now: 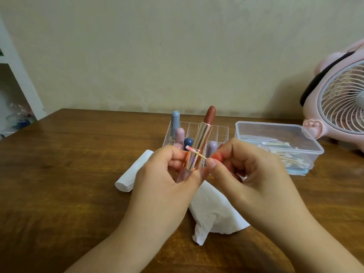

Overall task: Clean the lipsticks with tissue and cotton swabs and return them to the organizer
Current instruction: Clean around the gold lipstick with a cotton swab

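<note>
A: Looking at room first: wooden table (69,174) open toward nine o'clock, far edge running along the wall at twelve, left corner near ten o'clock. Bare wood also at four o'clock, past the right wrist.

B: And the lipstick (202,138)?

A: Held at centre, above the table. Long axis nearly upright, tilted a little toward one o'clock; brown bullet extended at the top, rose-gold tube below. Left hand (167,174) curled round the lower tube, thumb up the front.

B: Right hand (242,168)?

A: Pinching a cotton swab (196,152) between thumb and fingers. Swab lying almost level, pink-stained tip pointing to ten o'clock, crossing the tube at its lower band. Touching the metal, probably; hard to tell at this angle.

B: Around it?

A: Clear organizer (222,133) just behind at twelve o'clock, capped lipsticks (175,120) standing upright in its left compartments, blue, pink and lilac. Clear swab box (279,142) at two o'clock, lid off or open, cannot tell which. Pink fan (338,103) at the right edge, around two to three o'clock. Rolled tissue (132,174) at nine o'clock, partly under the left hand. Loose tissue sheet (212,211) at six o'clock, directly below both hands.

B: In the way?

A: Organizer close behind the raised bullet; box near the right knuckles.
</note>
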